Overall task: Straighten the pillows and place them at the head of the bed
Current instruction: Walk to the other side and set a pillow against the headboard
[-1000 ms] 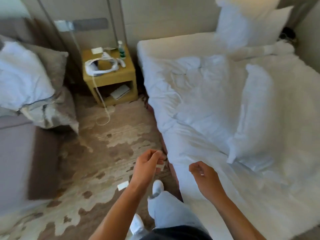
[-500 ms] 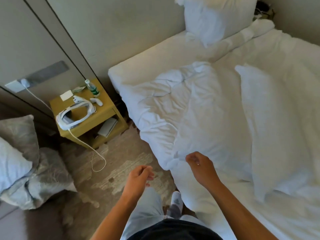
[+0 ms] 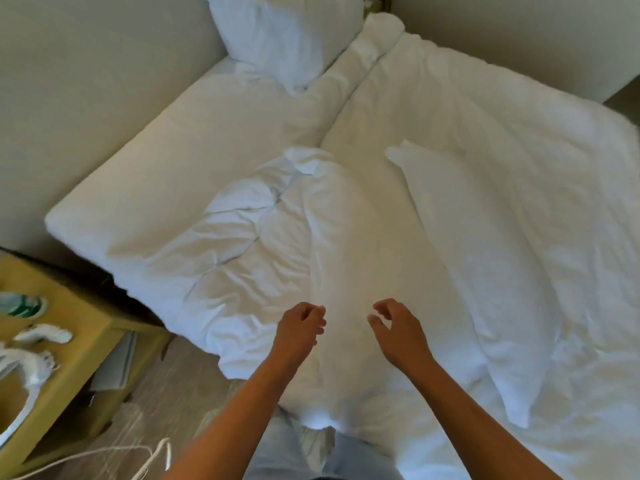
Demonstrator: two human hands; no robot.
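Long white fabric pillow (image 3: 485,271), lying lengthwise on the right half of the bed, one corner pointing far, the other end near the bed's near edge; skewed and well apart from the headboard, hence not yet placed. Second plump white pillow (image 3: 280,36), far left, propped upright against the pale padded headboard (image 3: 104,81), already near where it belongs, though tilted. Crumpled white duvet (image 3: 263,244), bunched at centre left, over a white sheeted mattress (image 3: 166,168); the rumpling probably needs clearing before pillows sit flat. Left hand (image 3: 299,329) and right hand (image 3: 398,329), both bare, hovering above the duvet's near part, fingers loosely curled, each grip apart and holding nothing; judged to be a reach toward the bedding or the long pillow. Yellow wooden bedside stand (image 3: 86,327), near left, carrying white corded items.
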